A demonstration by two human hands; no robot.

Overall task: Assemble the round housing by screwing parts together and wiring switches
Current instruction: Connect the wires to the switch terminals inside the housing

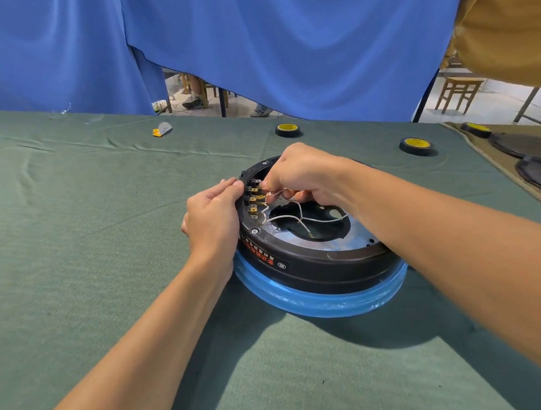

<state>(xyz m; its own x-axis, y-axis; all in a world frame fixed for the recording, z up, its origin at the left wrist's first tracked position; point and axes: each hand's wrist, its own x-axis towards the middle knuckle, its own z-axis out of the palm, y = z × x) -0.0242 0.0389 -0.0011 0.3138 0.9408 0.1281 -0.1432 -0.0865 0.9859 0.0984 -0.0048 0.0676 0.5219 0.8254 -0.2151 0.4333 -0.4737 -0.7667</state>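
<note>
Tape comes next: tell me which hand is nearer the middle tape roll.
Right. The right hand pinches a wire near-left of the middle tape roll; the left hand grips the housing rim farther left.

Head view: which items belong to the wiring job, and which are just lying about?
In use: round housing (left hand grips it), switch terminals, white wires (right hand pinches one).
Lying about: three tape rolls, yellow scrap, dark discs.
</note>
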